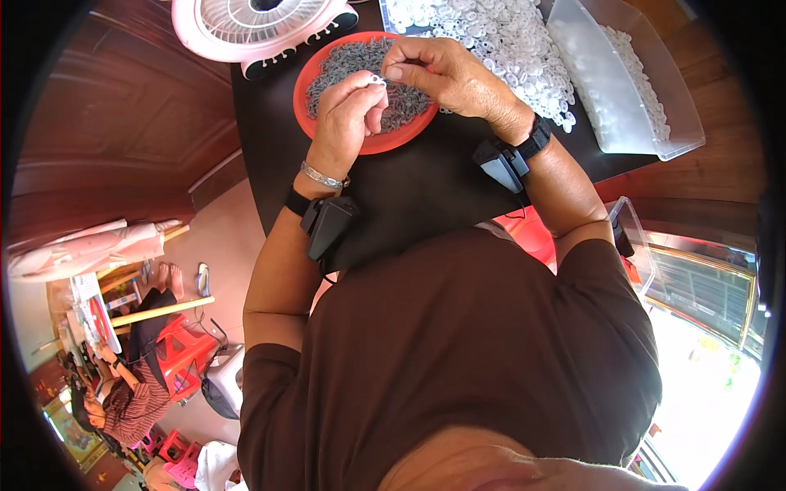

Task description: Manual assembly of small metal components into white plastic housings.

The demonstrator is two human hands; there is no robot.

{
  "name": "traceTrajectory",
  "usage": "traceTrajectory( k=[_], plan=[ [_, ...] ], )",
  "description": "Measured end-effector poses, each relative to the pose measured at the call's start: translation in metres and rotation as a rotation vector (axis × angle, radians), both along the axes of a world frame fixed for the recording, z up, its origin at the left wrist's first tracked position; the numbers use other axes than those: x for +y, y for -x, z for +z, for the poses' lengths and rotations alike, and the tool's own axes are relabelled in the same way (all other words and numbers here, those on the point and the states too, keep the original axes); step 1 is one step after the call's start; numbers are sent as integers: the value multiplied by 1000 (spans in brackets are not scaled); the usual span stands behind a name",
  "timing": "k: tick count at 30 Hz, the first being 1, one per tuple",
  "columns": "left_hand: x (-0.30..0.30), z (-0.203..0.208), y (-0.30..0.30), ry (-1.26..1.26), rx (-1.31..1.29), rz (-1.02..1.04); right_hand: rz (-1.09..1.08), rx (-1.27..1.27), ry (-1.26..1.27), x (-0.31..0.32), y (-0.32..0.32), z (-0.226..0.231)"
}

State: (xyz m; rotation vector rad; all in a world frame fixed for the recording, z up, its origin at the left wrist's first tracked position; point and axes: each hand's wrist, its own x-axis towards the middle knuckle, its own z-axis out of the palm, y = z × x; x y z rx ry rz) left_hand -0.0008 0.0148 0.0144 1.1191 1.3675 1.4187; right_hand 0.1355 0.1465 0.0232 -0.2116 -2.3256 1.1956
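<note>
Over a red-orange round bowl (385, 145) heaped with small grey pieces (348, 59), my two hands meet near its right side. My left hand (345, 110) is closed, with a small white plastic piece (376, 79) showing between thumb and forefinger. Thumb and forefinger of my right hand (458, 80) pinch right beside that white piece; whatever they hold is too small to make out. Many loose white plastic pieces (512, 51) lie heaped behind and to the right of my right hand.
A pink fan (221, 42) stands at the table's far left. To the right, a clear plastic bin (610, 123) holds more white pieces. The black tabletop (393, 213) lies in front of me. Another person (135, 401) sits off to the left, near a red stool (182, 352).
</note>
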Motion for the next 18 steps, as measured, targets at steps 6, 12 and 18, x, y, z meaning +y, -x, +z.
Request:
traceTrajectory(
  k=[6,12,18],
  plan=[
    [-1,0,1,-22,25,-40,-7,-18,-28,-5,-2,4],
    [-2,3,-2,16,36,-36,-46,-42,-145,-6,-3,6],
    [-3,3,-4,29,31,-75,-49,-43,-299,-8,-5,8]
  ],
)
